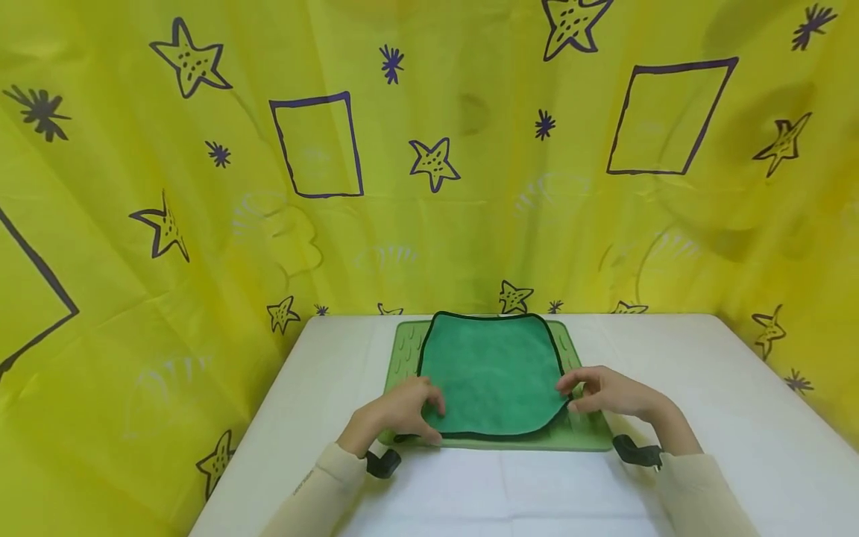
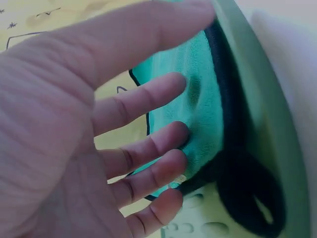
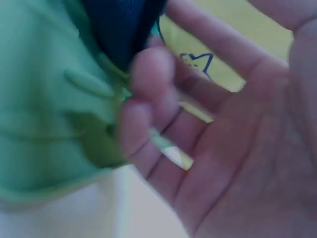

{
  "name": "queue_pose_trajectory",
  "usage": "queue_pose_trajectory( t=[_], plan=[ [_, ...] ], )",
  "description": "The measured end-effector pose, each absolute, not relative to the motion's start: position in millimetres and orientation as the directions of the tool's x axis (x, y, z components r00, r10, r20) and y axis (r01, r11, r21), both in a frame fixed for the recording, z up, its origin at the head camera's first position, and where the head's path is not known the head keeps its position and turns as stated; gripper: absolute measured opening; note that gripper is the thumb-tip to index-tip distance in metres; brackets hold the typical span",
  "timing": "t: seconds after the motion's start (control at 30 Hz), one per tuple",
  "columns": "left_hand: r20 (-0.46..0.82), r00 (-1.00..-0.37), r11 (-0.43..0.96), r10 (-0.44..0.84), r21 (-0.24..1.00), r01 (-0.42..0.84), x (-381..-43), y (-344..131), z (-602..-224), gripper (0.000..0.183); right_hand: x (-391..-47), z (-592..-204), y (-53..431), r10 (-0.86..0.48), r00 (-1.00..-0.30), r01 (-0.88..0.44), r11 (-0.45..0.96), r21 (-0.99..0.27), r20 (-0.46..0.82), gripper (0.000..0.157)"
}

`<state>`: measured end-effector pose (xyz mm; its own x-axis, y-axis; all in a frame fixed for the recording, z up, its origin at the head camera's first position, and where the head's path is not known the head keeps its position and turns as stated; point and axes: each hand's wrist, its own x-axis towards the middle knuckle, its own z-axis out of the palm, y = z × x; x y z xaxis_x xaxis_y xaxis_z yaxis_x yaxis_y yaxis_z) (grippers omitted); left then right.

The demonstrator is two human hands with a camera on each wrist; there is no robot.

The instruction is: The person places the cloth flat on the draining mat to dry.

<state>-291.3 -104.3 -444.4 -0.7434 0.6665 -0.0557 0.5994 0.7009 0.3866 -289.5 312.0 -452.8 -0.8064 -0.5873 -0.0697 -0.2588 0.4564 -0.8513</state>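
Note:
A green cloth [image 1: 493, 373] with a black border lies spread over a light green tray [image 1: 403, 350] with raised bumps. My left hand [image 1: 409, 409] is over the cloth's near left corner, thumb and fingers apart with nothing between them. In the left wrist view a black loop [image 2: 252, 198] sticks out from that corner onto the tray. My right hand [image 1: 607, 391] is at the cloth's near right edge, its thumb and index fingertips spaced apart there. The right wrist view is blurred; the last fingers [image 3: 153, 74] curl beside the dark border [image 3: 124, 29].
The tray rests on a white table [image 1: 503, 485]. Behind and at both sides hangs a yellow curtain [image 1: 429, 239] printed with stars and squares. Black straps [image 1: 382, 464] sit at both wrists, below the sleeve [image 1: 322, 492] ends.

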Motion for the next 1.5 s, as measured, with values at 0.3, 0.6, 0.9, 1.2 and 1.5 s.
queue_pose_trajectory(
  t=[0.3, 0.6, 0.9, 1.2, 1.5],
  plan=[
    [-0.070, -0.740, 0.690, 0.669, 0.428, 0.583, -285.9, -109.5, -448.9, 0.019, -288.5, -459.8, 311.8, -0.640, -0.764, -0.301, 0.463, -0.834, -0.079, 0.020],
    [-0.056, -0.739, 0.696, 0.672, 0.387, 0.604, -286.2, -107.3, -449.5, 0.020, -289.8, -459.1, 312.4, -0.619, -0.780, -0.276, 0.471, -0.838, -0.092, 0.011],
    [-0.067, -0.741, 0.701, 0.668, 0.391, 0.596, -289.6, -108.8, -448.9, 0.021, -291.8, -460.0, 317.2, -0.634, -0.770, -0.270, 0.434, -0.860, -0.078, 0.015],
    [-0.034, -0.751, 0.652, 0.660, 0.524, 0.549, -298.4, -118.8, -442.4, 0.017, -290.0, -455.3, 317.4, -0.629, -0.771, -0.254, 0.448, -0.857, -0.100, 0.017],
    [-0.042, -0.725, 0.633, 0.688, 0.524, 0.570, -299.4, -118.9, -441.5, 0.016, -287.7, -453.0, 315.4, -0.635, -0.763, -0.269, 0.479, -0.835, -0.118, 0.014]
  ],
)
